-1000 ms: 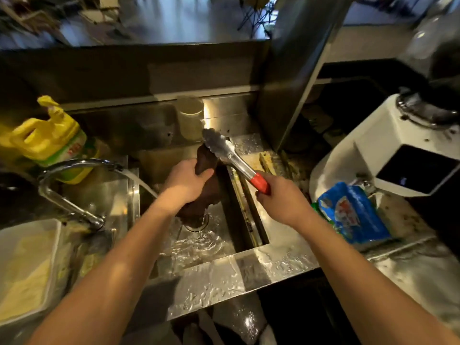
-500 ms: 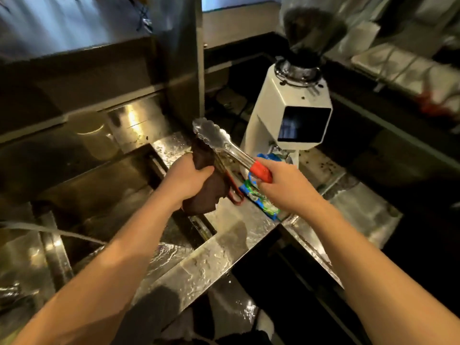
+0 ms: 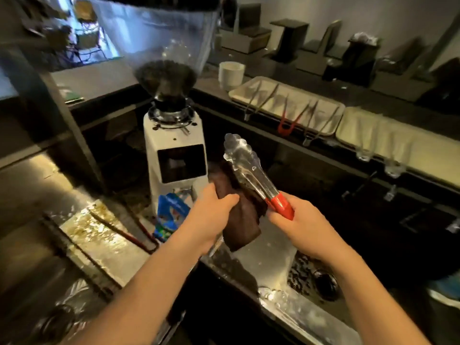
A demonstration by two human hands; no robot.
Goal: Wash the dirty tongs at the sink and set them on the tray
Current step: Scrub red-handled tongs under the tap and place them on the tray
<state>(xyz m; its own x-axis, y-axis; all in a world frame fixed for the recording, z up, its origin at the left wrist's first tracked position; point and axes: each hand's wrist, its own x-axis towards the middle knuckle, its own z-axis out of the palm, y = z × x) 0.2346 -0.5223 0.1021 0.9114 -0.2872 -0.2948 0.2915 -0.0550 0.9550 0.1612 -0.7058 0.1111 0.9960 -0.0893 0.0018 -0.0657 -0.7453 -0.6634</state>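
My right hand (image 3: pixel 296 227) grips the red-handled steel tongs (image 3: pixel 251 170) at frame centre, tips closed and tilted up-left. My left hand (image 3: pixel 211 215) clutches a dark brown cloth (image 3: pixel 244 220) touching them. Wet steel counter edge (image 3: pixel 273 260) lies below. The white coffee grinder (image 3: pixel 174 150) stands just left. Upper right, a beige tray (image 3: pixel 321 100) holds other tongs (image 3: pixel 288 120).

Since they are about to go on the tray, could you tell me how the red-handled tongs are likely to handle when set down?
The tongs look like stiff polished metal, so they probably keep their shape. They gleam, perhaps still wet, so the steel may be slippery; the right hand sensibly grips the red handle. Their arms lie closed and may spring apart on release.
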